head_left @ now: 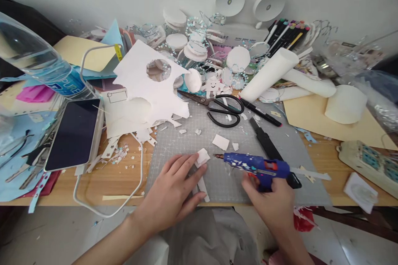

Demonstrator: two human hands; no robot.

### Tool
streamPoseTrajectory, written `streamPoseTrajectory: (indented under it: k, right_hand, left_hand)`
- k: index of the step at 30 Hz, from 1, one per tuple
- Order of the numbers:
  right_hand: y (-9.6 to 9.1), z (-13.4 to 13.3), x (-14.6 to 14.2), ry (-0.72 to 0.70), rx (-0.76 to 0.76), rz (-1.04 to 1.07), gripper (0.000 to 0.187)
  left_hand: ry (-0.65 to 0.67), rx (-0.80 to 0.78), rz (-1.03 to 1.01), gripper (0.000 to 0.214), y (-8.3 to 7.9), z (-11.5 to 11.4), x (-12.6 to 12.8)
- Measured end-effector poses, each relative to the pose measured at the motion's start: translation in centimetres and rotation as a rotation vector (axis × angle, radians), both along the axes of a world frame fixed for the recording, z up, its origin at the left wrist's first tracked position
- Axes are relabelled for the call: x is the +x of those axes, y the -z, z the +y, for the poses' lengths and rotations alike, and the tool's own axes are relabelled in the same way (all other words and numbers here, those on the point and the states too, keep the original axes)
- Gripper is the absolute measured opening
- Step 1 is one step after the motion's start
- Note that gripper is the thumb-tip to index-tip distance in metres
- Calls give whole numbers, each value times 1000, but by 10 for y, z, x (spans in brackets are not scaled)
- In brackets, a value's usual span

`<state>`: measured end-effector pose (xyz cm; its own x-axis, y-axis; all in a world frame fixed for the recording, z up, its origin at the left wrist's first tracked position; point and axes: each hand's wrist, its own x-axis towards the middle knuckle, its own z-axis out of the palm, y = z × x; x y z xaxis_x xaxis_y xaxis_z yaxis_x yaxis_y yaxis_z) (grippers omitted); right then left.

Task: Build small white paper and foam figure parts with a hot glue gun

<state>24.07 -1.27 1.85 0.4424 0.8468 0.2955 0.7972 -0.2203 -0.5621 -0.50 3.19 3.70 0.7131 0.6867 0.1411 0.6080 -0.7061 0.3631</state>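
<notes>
My right hand is wrapped round the handle of a blue hot glue gun, with the index finger at its red trigger. The gun's nozzle points left, just short of a small white paper piece. My left hand rests at the mat's front edge, its fingertips holding that piece down. Under the left fingers and thumb lies a white strip, partly hidden. Another white paper rectangle and a small scrap lie on the grey cutting mat.
Black-handled scissors, a black pen and a black utility knife lie beyond the glue gun. Cut white sheets, a phone and a water bottle are left. White rolls and a power strip are right.
</notes>
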Motion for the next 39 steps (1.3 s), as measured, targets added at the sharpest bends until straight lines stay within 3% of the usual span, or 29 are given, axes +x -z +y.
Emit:
streamPoseTrajectory:
  k: [5,13,22,31,39]
  right_hand:
    - [-1,7,-9,-142,35,-166,15]
    - [-1,7,-11,-110,24,-238,22]
    - [-3,8,-12,-190,18,-358,18]
    - [3,4,-11,-181,17,-457,20]
    - [2,1,-13,-236,-19,-396,17]
  left_hand:
    - [-38,-8,-68,47,1,-2,-10]
    - [-39,-89,-191,47,6,-1,-18]
    - [-67,-4,-180,37,5,-1,-14]
    - [-83,-32,-195,35,6,0,-14]
    - [-93,-34,-191,36,8,-1,-16]
